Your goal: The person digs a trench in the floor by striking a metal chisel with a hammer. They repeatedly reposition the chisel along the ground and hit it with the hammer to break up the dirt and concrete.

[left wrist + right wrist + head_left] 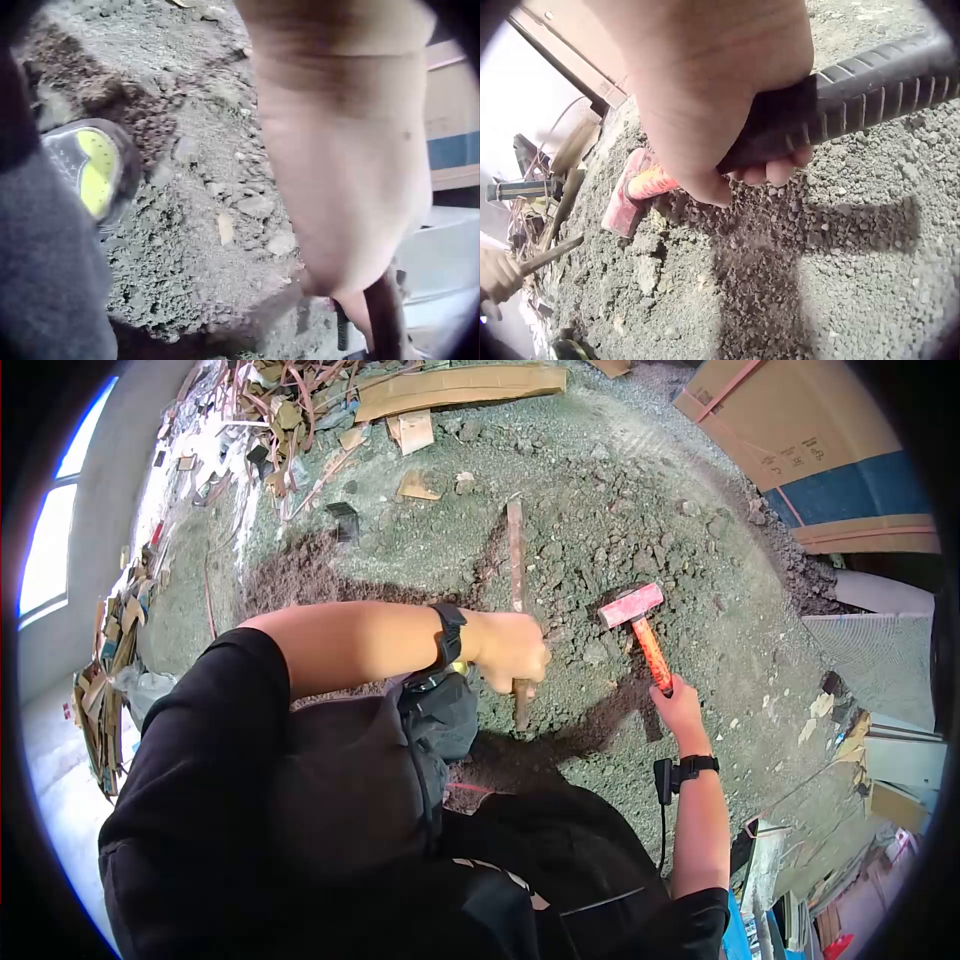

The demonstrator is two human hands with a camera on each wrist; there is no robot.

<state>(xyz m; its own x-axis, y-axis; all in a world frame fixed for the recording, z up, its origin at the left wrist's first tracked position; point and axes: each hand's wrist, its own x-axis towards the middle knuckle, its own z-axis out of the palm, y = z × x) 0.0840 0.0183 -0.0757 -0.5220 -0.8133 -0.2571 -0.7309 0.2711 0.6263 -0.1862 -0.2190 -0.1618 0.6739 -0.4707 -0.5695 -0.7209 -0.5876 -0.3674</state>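
In head view, the left hand grips a long brown bar; the right hand holds a red-headed orange-black hammer. Mixed scraps and a large brown-blue cardboard box border the loose grey rubble ground.

In left wrist view, a grey-yellow shoe is on rubble (near dark trousers).

In right wrist view, fingers curl round the ribbed handle.

A sledgehammer with a worn red head, orange shaft and black ribbed grip is held over broken ground. Beside it, apart, a long, straight, brown bar is gripped near its lower end.
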